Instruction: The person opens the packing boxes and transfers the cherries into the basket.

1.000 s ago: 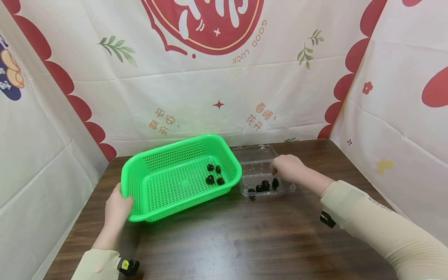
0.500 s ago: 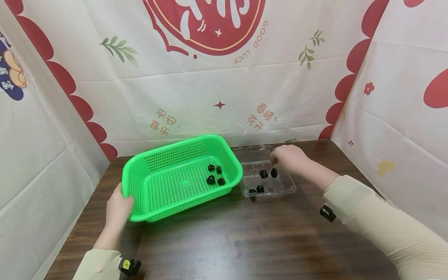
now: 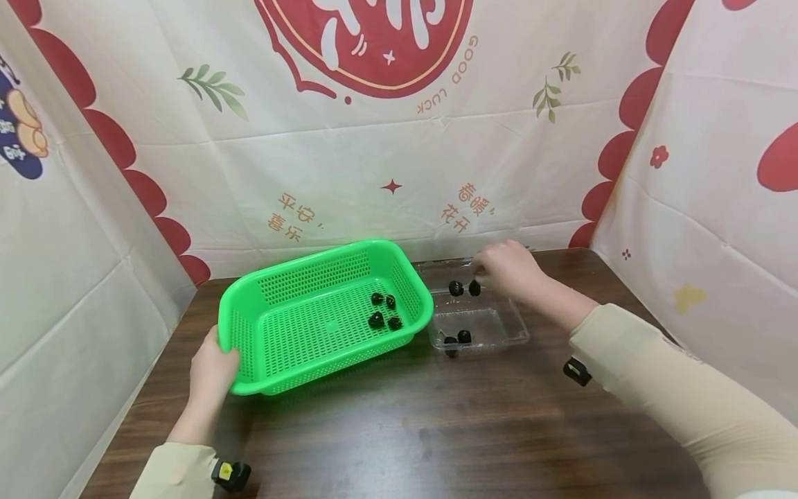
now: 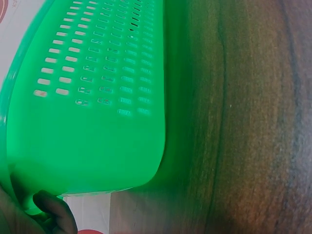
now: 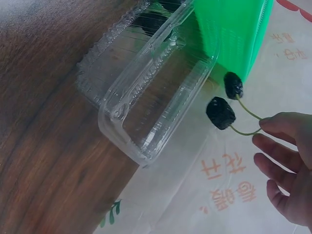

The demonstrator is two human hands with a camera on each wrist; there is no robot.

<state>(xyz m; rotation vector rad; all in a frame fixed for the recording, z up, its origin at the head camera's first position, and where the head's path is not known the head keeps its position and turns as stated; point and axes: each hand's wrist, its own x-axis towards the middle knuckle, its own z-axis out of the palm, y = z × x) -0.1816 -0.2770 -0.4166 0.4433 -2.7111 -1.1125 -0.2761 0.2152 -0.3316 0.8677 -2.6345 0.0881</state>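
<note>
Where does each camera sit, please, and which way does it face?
Head: on the head, facing forward and down at green basket; left hand, right hand, sleeves show.
Left wrist: on that wrist, along basket and table; left hand partly shows.
Right wrist: on that wrist, toward clear container; right hand shows.
Head and right wrist share two dangling fruits.

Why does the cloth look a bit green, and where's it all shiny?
Head view: a faint green tint on the cloth behind the basket, probably light bouncing off it, and a pale shine on the table; right wrist view: bright glints along the clear tub; left wrist view: no strong shine, just a greenish shadow beside the basket.
</note>
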